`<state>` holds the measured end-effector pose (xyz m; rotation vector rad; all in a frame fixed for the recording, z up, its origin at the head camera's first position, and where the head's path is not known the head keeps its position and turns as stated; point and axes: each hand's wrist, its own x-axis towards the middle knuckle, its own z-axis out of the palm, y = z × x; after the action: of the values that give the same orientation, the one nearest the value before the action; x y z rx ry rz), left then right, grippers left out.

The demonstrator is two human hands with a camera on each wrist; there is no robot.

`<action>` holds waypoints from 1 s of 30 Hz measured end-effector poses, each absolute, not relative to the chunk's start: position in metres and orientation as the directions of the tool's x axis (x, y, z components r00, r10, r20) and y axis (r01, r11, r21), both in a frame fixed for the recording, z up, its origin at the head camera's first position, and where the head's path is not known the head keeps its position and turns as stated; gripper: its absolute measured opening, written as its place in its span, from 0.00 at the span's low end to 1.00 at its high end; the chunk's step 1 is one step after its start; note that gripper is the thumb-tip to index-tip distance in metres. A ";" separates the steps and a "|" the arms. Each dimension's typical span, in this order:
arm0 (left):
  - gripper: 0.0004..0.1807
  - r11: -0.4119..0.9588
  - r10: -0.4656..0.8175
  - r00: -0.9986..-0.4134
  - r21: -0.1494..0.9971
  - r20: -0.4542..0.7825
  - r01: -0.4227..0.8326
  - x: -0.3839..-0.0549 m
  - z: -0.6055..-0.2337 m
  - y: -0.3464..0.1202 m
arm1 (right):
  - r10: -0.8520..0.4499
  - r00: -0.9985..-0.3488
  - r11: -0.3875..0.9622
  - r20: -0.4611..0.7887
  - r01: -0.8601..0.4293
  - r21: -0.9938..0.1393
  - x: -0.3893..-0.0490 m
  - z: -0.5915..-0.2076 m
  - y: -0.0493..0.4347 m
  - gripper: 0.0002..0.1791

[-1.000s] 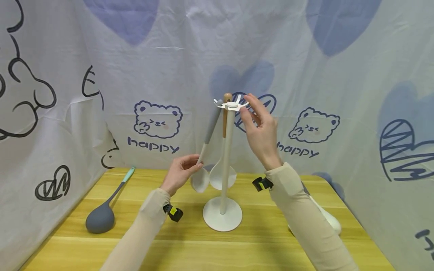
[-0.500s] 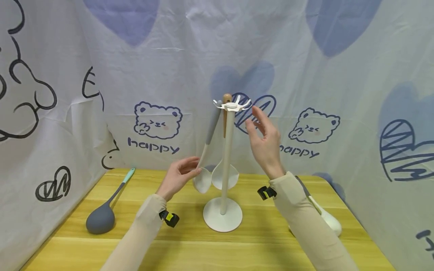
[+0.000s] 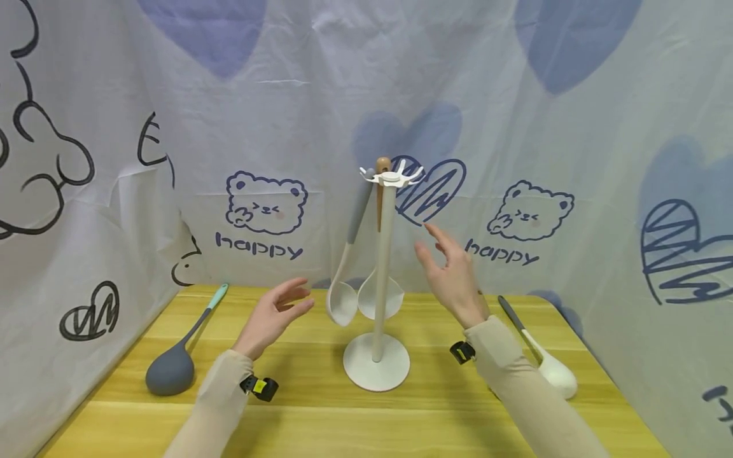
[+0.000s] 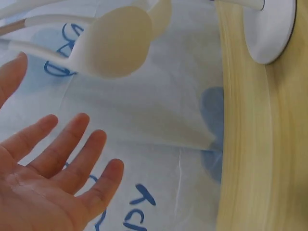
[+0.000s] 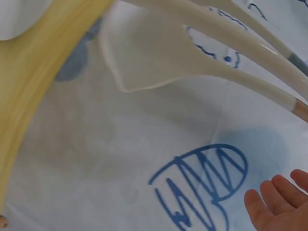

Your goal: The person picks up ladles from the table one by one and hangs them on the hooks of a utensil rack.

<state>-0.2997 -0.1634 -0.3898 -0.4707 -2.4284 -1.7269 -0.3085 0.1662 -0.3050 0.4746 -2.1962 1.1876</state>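
A white rack (image 3: pixel 382 254) with a round base and hooks on top stands mid-table. From its left side hangs a white ladle (image 3: pixel 342 304) with a grey handle, tilted, its bowl low. Behind the pole hangs a white turner (image 5: pixel 149 53) with a wooden handle. My left hand (image 3: pixel 273 318) is left of the ladle, apart from it, fingers spread and palm bare in the left wrist view. To the right of the pole, my right hand (image 3: pixel 452 277) is held in the air below hook height, fingers loosely bent, touching nothing.
A dark grey ladle (image 3: pixel 170 369) with a mint handle end lies on the wooden table (image 3: pixel 321 420) at left. At right lies a white spoon-like utensil (image 3: pixel 557 375) with a dark grey handle, near my right sleeve. Printed cloth (image 3: pixel 321 127) hangs behind and at both sides.
My left hand has let go of the hanging ladle and moved left and down. My right hand has dropped away from the rack's hooks. The ladle stays hanging.
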 end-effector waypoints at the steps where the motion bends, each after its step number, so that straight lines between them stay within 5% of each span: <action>1: 0.33 0.306 0.169 -0.949 0.902 0.265 0.306 -0.298 -0.391 -0.166 | -0.035 -0.769 0.543 0.639 -0.551 -0.634 -0.309 -0.309 0.167 0.29; 30: 0.28 0.527 0.118 -0.946 0.789 0.301 0.316 -0.294 -0.397 -0.192 | 0.016 -0.902 0.530 0.431 -0.358 -0.769 -0.313 -0.384 0.188 0.31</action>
<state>-0.2938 -0.1924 -0.3966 -0.3691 -2.5559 -1.3850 -0.3129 0.1881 -0.3841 0.2810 -2.3862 1.3283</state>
